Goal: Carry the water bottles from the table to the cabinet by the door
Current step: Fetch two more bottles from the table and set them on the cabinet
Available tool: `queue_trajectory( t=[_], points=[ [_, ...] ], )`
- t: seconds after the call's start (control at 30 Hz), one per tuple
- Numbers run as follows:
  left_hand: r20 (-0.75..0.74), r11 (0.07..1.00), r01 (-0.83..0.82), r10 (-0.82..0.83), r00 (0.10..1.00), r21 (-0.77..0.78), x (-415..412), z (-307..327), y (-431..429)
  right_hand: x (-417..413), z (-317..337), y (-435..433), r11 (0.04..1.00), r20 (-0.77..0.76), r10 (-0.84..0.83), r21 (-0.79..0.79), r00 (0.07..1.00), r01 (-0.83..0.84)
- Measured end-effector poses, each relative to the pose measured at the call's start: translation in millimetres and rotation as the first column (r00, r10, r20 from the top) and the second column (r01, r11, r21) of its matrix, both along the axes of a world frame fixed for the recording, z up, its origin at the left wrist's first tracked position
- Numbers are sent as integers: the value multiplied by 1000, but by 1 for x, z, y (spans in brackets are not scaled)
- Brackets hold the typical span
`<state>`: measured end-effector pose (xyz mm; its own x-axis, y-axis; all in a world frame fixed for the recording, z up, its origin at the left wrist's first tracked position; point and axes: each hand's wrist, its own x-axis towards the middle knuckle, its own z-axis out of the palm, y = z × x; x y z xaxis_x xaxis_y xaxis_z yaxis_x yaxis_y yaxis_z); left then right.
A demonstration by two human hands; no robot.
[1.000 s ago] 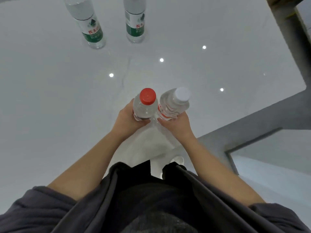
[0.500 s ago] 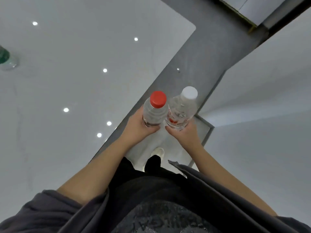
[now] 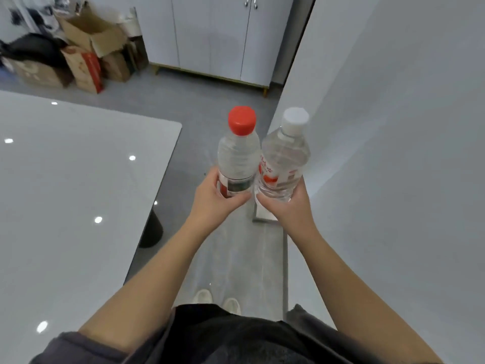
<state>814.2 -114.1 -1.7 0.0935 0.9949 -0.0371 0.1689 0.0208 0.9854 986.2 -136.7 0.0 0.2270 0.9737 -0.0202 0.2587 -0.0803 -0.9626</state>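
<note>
Left hand (image 3: 219, 199) wrapped around the lower body of the red-capped bottle (image 3: 237, 158); right hand (image 3: 287, 206) wrapped likewise around the base of the white-capped bottle (image 3: 284, 156). Both bottles are held roughly upright, long axes vertical with caps uppermost, the white-capped one leaning slightly away from its neighbour at the top; their sides are touching or nearly so at mid-height. Taking the white cabinet (image 3: 215, 35) as landmark: it stands straight ahead of the hands, across a stretch of grey floor (image 3: 199, 106), with both bottles well short of it and roughly level with each other, so neither hand is clearly the nearer. The white table (image 3: 73, 179) lies on the left of the line from hands to cabinet, its corner just behind the bottles; a pale wall panel (image 3: 393, 153) borders that line on the right; cardboard boxes (image 3: 86, 56) sit to the cabinet's left. Compared with half a second earlier, the view has lifted from floor and table edge to the cabinet and boxes, and the table no longer lies under the bottles; the grips appear unchanged. The carry is judged under way, with the approach and set-down remaining
</note>
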Motion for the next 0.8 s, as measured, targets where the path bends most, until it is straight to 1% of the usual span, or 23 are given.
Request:
queue_trajectory(
  t=[0.17, 0.23, 0.4, 0.53, 0.63, 0.8],
  points=[
    [124, 981, 77, -100, 987, 176, 10, 85, 41, 0, 84, 31, 977, -77, -42, 204, 996, 57],
    [173, 967, 82, -126, 977, 240, 8, 115, 53, -2, 113, 39, 957, -100, -57, 277, 993, 83],
    [216, 929, 91, -177, 960, 359, -2, 179, 79, -12, 170, 55, 905, -181, -68, 402, 981, 137],
    [209, 901, 99, -203, 957, 422, -11, 218, 89, -20, 202, 66, 879, -251, -44, 450, 967, 157],
    [187, 886, 92, -196, 963, 454, -14, 232, 92, -24, 221, 71, 873, -233, -32, 466, 972, 141],
    [222, 889, 74, -193, 956, 451, -16, 243, 96, -31, 232, 77, 870, -219, -16, 478, 975, 122]
  ],
)
